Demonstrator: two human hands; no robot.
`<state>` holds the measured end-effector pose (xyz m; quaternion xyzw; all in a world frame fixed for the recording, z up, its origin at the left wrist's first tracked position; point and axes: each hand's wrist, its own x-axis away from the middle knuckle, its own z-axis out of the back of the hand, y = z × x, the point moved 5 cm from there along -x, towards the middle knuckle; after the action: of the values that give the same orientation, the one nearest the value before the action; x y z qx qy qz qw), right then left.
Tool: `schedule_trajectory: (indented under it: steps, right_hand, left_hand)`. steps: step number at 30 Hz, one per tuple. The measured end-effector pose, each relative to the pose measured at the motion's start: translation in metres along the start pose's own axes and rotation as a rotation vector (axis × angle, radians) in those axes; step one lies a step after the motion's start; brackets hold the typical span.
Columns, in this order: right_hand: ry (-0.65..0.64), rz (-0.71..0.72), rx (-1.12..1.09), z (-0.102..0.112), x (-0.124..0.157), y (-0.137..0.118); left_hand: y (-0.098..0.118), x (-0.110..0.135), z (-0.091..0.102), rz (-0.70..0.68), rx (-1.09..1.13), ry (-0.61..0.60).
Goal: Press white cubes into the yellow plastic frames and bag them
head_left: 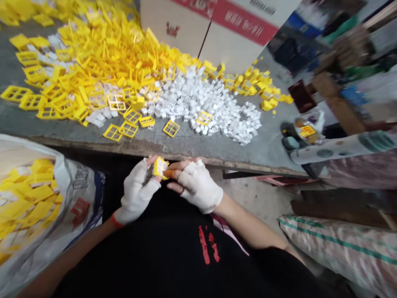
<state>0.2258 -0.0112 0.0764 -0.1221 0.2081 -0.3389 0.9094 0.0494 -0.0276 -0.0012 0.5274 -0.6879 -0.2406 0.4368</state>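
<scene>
left hand (138, 192) holds yellow piece (158, 167); white characters (243, 25) on carton (187, 31) look blurred.

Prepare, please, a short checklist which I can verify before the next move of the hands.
1. Left hand holds the yellow piece: ok, between thumb and fingers.
2. Right hand is at the same piece: ok, its fingers are at the side away from the left hand.
3. Gloves worn: ok, white on both hands.
4. White parts fully seated in the held piece: cannot tell, too small and blurred.
5. White pile on the table: ok, spread beyond the hands.
6. White pile free of yellow frames: not ok, one yellow frame lies on it.
</scene>
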Motion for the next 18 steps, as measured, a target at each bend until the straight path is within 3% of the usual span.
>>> schedule_trajectory:
  steps: [2,4,7,8,13,18]
  right_hand:
    - [0.009,-0.018,-0.084,0.004,-0.003,0.017]
    - [0.120,-0.133,-0.150,0.020,-0.010,0.055]
    - [0.352,-0.433,-0.169,0.057,-0.023,0.144]
    - [0.373,-0.526,-0.146,0.067,-0.031,0.176]
    - [0.315,-0.676,-0.065,0.096,-0.082,0.304]
    - [0.218,-0.862,0.049,0.109,-0.113,0.375]
  left_hand:
    - [0.008,-0.005,-0.002,-0.053,0.011,0.028]
    - [0.019,-0.009,-0.008,-0.086,0.027,0.043]
    - [0.030,-0.013,-0.017,-0.023,0.091,0.043]
    - [0.032,-0.015,-0.017,-0.009,0.103,0.054]
    - [0.039,-0.029,0.005,-0.026,0.059,0.185]
    - [0.039,-0.059,0.029,0.063,-0.013,0.152]
